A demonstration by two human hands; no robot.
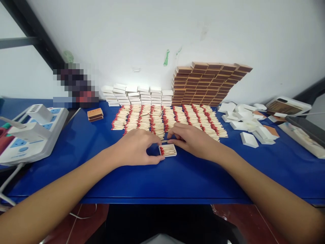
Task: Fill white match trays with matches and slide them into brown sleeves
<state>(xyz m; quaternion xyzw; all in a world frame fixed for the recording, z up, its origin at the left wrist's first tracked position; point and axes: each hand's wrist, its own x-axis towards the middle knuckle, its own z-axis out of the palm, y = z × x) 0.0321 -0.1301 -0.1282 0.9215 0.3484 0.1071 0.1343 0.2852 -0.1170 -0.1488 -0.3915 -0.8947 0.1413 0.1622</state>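
A small white matchbox tray (168, 150) holding red-tipped matches lies on the blue table (177, 179) between my hands. My left hand (135, 147) curls beside the tray, thumb touching its left edge. My right hand (191, 139) rests behind and right of the tray, fingers closed on a few matches (166, 140) over its far side. Rows of loose red-tipped matches (167, 118) are spread just beyond both hands.
White inner trays (138, 95) are stacked at the back, brown sleeves (205, 84) piled against the wall. Loose white trays (248, 125) lie right. A brown matchbox (95, 114) and power strips (30, 135) sit left. A phone (288, 105) rests far right.
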